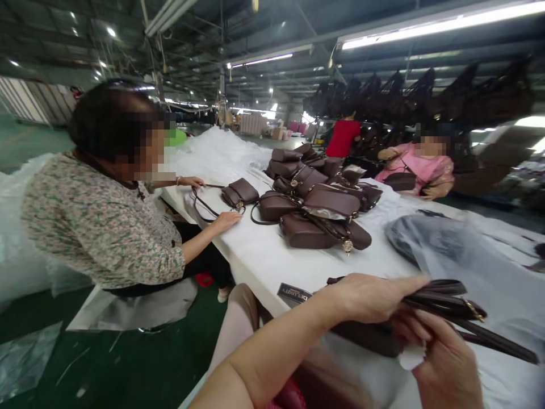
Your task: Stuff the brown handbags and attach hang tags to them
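Observation:
My left hand [374, 295] is closed on a folded bundle of dark brown straps [447, 301] with a gold-coloured buckle. From below, my right hand [447, 355] closes around the same straps, its fingers bent. By its fingers is a small white piece [412, 357], perhaps paper or tape. Partly hidden under my left forearm lies a dark brown handbag [370, 339] at the table's near edge. A dark label [293, 293] with light lettering sticks out left of my left wrist.
Brown handbags [319, 210] are heaped mid-table. Clear plastic [460, 244] covers a dark item at right. A co-worker [106, 221] at left handles a small brown bag [240, 193]; another person [417, 165] sits across. White wrapping [217, 147] is piled behind.

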`<state>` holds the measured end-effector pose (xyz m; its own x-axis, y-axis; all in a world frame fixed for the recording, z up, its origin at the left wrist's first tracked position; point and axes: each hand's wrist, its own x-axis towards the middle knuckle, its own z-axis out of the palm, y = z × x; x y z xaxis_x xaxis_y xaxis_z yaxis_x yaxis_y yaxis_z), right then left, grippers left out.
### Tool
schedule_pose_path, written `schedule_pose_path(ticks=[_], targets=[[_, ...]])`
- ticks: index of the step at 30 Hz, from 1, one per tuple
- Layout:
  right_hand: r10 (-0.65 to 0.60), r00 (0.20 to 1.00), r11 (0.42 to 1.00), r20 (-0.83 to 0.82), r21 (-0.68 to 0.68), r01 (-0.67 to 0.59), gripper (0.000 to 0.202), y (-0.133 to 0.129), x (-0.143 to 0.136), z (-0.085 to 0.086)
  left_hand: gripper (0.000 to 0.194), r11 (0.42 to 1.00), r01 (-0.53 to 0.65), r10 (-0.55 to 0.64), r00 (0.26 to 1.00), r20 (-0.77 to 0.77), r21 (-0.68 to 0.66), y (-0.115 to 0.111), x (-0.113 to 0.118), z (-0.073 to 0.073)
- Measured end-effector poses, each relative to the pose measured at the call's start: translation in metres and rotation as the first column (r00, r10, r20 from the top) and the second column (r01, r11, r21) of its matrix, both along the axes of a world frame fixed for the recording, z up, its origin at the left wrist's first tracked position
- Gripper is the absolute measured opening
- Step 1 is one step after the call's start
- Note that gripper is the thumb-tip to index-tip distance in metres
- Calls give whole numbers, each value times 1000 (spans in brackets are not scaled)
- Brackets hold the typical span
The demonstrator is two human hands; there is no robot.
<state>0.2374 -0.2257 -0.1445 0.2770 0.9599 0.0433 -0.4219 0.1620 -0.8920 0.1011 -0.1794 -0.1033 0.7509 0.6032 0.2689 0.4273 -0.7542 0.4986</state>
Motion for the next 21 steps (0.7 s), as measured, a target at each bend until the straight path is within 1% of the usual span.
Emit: schedule_pose_path(ticks=[1, 3, 4, 5, 7, 9, 11, 13, 14, 15, 16, 18, 19, 21], targets=[[29, 999, 1000, -19, -1, -30, 24, -2, 1, 0, 66, 1000, 11, -11, 1000, 1, -1, 0, 0, -1], [37, 996, 999, -79, -16, -38, 27, -5, -1, 3, 69, 1000, 3, -2, 999, 34, -16, -1, 1, -3], [12, 994, 1000, -108, -27, -15, 31, -4, -4, 6, 70, 1000, 3, -1, 997, 82, -27, 0, 2, -4], [-51, 987, 998, -155, -47, 45, 38, -2, -7, 9, 73, 999, -23, 30, 988, 150, -47, 1, 2, -6], [-101, 966, 992, -240, -97, 79, 51, 7, -13, 15, 83, 987, -68, 104, 960, 261, -146, 7, 2, -7], [-111, 943, 989, -312, -124, 76, 55, 17, -16, 21, 87, 961, -68, 165, 918, 360, -267, 13, 0, -7], [-102, 923, 989, -370, -141, 53, 56, 23, -18, 24, 78, 943, -6, 160, 887, 434, -334, 15, -2, -5], [-72, 904, 991, -421, -133, 16, 56, 26, -18, 25, 61, 939, 73, 112, 860, 498, -336, 12, -3, -3], [-52, 896, 992, -441, -122, -2, 56, 28, -18, 25, 53, 942, 90, 100, 846, 524, -324, 10, -2, -3], [-35, 890, 994, -454, -110, -17, 55, 29, -18, 25, 47, 947, 81, 107, 833, 543, -311, 8, 0, -4], [-25, 889, 994, -457, -102, -25, 53, 31, -19, 25, 44, 953, 48, 133, 822, 554, -299, 7, 2, -6], [-37, 898, 995, -439, -102, -9, 50, 33, -21, 26, 41, 960, -47, 200, 805, 558, -277, 7, 8, -10], [-44, 907, 996, -419, -92, 6, 48, 34, -21, 26, 40, 960, -84, 224, 801, 555, -267, 8, 10, -11], [-53, 937, 999, -346, -31, 45, 46, 32, -21, 27, 36, 956, -141, 263, 794, 547, -256, 13, 14, -14]])
